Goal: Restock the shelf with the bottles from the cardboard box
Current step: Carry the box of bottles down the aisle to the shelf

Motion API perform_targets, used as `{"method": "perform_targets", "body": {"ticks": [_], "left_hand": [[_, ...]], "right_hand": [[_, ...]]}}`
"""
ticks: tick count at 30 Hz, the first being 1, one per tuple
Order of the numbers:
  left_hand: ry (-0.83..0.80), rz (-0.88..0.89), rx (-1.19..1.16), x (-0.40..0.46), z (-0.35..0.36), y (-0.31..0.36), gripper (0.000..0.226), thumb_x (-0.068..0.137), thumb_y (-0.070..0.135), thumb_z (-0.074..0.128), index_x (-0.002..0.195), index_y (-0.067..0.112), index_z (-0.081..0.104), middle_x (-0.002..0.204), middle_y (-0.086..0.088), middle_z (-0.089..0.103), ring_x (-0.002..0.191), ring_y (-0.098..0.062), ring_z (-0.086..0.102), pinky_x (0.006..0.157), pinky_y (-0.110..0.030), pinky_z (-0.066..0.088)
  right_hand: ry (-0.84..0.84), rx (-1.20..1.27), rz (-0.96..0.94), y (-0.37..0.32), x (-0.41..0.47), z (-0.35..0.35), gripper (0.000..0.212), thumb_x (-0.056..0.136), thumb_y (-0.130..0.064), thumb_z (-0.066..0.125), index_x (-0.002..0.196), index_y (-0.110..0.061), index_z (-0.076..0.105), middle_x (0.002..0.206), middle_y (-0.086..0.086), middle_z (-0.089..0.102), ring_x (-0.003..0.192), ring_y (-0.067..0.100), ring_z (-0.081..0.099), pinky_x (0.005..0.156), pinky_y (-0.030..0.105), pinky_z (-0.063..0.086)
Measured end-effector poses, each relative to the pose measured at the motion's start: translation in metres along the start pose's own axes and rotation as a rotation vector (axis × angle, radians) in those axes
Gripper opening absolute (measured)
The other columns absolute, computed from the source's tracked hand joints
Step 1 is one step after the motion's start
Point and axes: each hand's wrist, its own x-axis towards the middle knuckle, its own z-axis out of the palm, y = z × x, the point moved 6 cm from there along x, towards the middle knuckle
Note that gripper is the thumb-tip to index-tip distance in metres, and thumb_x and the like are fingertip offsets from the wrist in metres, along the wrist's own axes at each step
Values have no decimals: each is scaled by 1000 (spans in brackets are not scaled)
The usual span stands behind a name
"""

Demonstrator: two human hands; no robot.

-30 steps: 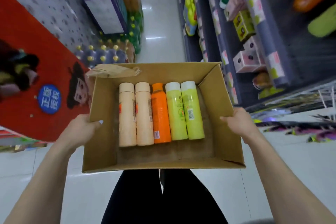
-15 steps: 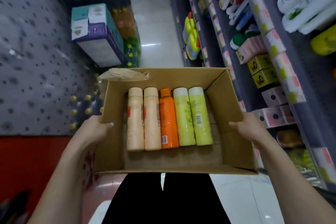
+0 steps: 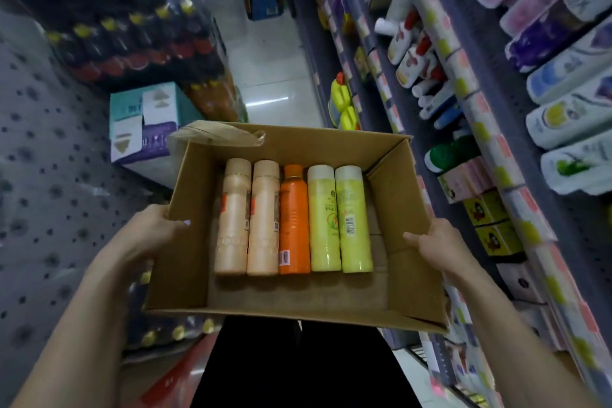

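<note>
With the left hand [image 3: 155,228] and right hand [image 3: 437,245] each gripping a wall of the cardboard box [image 3: 390,311], the five bottles [image 3: 293,219] look rigid, smooth, light, best grasped mid-body

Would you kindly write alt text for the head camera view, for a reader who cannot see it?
Two bare hands, left hand and right hand, hold an open cardboard box by its sides in a shop aisle. Five bottles lie side by side inside: two peach bottles, one orange bottle and two yellow-green bottles. Stocked shelves run along the right.
</note>
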Motion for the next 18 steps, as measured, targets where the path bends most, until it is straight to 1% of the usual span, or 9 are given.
{"method": "perform_targets", "body": {"ticks": [3, 4, 5, 7, 8, 10, 12, 15, 18], "left_hand": [[0, 30, 52, 30, -19, 27, 24, 88, 25, 61, 99, 5, 64, 88, -16, 71, 80, -31, 68, 84, -48, 54], [2, 34, 77, 40, -25, 36, 24, 87, 25, 61, 97, 3, 65, 85, -16, 71, 78, -32, 68, 80, -46, 55], [2, 45, 104, 51, -30, 45, 24, 87, 25, 62, 92, 2, 65, 80, -15, 69, 72, -30, 66, 72, -41, 55], [-11, 72, 148, 74, -39, 64, 21, 88, 23, 61, 85, 3, 63, 70, -11, 64, 61, -25, 61, 57, -31, 47], [-26, 86, 157, 88, -42, 73, 18, 88, 22, 61, 86, 4, 63, 71, -10, 64, 62, -23, 61, 56, -29, 47], [-59, 111, 193, 114, -46, 89, 12, 89, 21, 61, 88, 9, 62, 75, -8, 65, 66, -22, 62, 57, -29, 47], [-83, 142, 268, 142, -51, 104, 11, 89, 22, 60, 86, 12, 60, 80, -12, 66, 71, -26, 62, 60, -31, 45], [-116, 181, 392, 188, -54, 128, 20, 89, 18, 58, 98, 1, 64, 98, -23, 67, 90, -38, 64, 74, -36, 48], [-147, 237, 479, 235, -47, 150, 24, 89, 15, 56, 103, -3, 64, 102, -25, 68, 96, -40, 63, 74, -36, 46]], "right_hand": [[2, 17, 22, -23, 18, -4, 6, 92, -19, 58, 95, -20, 53, 89, 7, 64, 85, 28, 64, 77, 39, 53], [3, 21, 35, -28, 23, -4, 5, 92, -19, 57, 95, -18, 53, 90, 8, 64, 86, 29, 64, 80, 40, 53], [6, 26, 43, -32, 28, -3, 6, 92, -18, 57, 94, -17, 53, 88, 8, 63, 85, 29, 62, 81, 41, 52], [11, 45, 69, -39, 37, 1, 7, 92, -18, 58, 93, -14, 52, 82, 6, 61, 81, 27, 61, 81, 42, 53], [10, 58, 93, -42, 42, 5, 7, 92, -18, 58, 93, -13, 53, 82, 5, 61, 82, 27, 62, 82, 43, 54], [18, 75, 137, -45, 51, 15, 11, 91, -19, 60, 99, -12, 58, 87, 7, 64, 88, 31, 64, 84, 45, 54], [29, 90, 177, -46, 62, 27, 24, 90, -19, 60, 111, -7, 61, 93, 9, 66, 91, 31, 65, 84, 42, 54], [62, 136, 237, -48, 72, 51, 30, 91, -17, 60, 118, -4, 61, 98, 11, 65, 92, 29, 63, 83, 35, 50], [105, 174, 299, -42, 87, 84, 31, 91, -17, 60, 119, -4, 61, 105, 14, 67, 97, 31, 63, 84, 37, 49]]}}
